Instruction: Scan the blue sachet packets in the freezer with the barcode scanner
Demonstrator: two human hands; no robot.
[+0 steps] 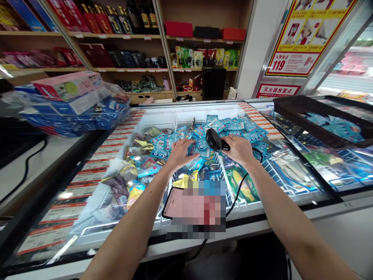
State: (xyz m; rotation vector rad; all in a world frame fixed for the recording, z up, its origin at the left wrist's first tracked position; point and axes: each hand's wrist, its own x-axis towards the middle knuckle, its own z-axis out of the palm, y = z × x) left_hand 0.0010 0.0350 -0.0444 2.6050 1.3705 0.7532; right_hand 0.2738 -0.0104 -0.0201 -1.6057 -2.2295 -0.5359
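Observation:
My right hand (237, 149) is closed around the handle of a black barcode scanner (213, 140), whose head points left. A black cable (241, 186) hangs from it toward the front of the freezer. My left hand (181, 153) is over the blue ice-cream packets (233, 124), thumb and fingers apart. Whether its fingertips touch a packet I cannot tell. The packets lie in a loose heap on the glass-topped chest freezer (233, 212). Below my hands, near the front edge, lies a pink-screened phone (175, 202), partly blurred out.
Boxes in clear plastic (75, 101) are stacked on the left. A dark brown basket (291, 116) with more blue packets stands at right. Price-label strips (96, 171) run along the glass. Behind the freezer are stocked shelves (122, 35) and a black upright box (214, 83).

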